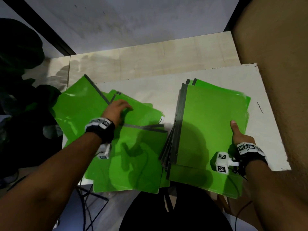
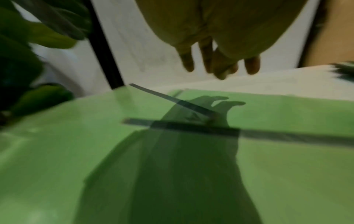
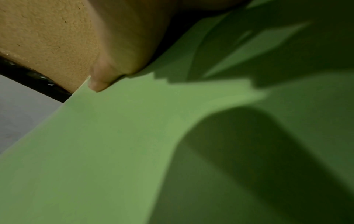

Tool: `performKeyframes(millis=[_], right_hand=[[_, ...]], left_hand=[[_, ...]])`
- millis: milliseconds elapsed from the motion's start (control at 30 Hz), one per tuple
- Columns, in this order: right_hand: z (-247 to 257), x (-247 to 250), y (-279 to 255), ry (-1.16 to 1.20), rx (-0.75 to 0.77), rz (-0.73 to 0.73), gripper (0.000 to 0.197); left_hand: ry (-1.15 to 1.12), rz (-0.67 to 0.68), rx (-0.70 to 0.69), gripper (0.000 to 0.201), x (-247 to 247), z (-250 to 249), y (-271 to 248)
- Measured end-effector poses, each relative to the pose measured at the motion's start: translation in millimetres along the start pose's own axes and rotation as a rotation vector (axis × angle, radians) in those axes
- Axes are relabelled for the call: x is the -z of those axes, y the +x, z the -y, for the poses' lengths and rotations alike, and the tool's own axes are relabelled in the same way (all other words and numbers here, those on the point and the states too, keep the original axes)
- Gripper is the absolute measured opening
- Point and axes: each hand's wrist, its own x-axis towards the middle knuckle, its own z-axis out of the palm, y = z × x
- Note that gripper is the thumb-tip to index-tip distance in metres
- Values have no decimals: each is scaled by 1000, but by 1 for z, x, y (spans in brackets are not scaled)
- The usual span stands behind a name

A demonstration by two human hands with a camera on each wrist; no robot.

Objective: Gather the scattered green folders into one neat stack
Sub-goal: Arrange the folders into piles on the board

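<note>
A stack of green folders (image 1: pixel 208 122) with dark spines fanned along its left side lies on the right of the white board (image 1: pixel 270 117). My right hand (image 1: pixel 238 134) grips its right edge, thumb (image 3: pixel 99 81) flat on the top folder (image 3: pixel 114 151) and fingers hidden underneath. To the left, several scattered green folders (image 1: pixel 133 155) overlap at different angles, one (image 1: pixel 78 110) hanging over the left edge. My left hand (image 1: pixel 116 109) hovers over them; its fingers (image 2: pixel 220 66) are straight and hold nothing, casting a shadow on the folders (image 2: pixel 287 166).
A brown cardboard panel (image 1: pixel 275 64) stands close along the right side. Dark plant leaves (image 1: pixel 20 64) crowd the left. Cables (image 1: pixel 86 205) and a black seat (image 1: pixel 166 214) lie below the board's near edge. A pale wooden surface (image 1: pixel 150 64) extends behind.
</note>
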Motion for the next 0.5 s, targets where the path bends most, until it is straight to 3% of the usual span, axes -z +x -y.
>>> performKeyframes(millis=[100,167,233,333,400,433,500], right_hand=[[0,-1,1,-10,-5,0,118],[-2,-4,9,0,-18,-1,120],[-5,-7,18,14,-31,-13,126],[-3,-9,10,-1,-38,-27,121],[1,-8,0,-6,-21,-44,108],[1,-8,-2,-10,-19,-50,105],[1,-7,-5,-15,-8,-55,98]], left_hand=[[311,245,182,67,24,31,13],[451,375,118,80,24,43,17],[552,407,46,82,22,47,20],[765,444,-60,69,26,46,27],[798,419,-115,43,33,43,34],[781,391,-110,31,38,40,38],[735,372,-53,27,47,37,46]])
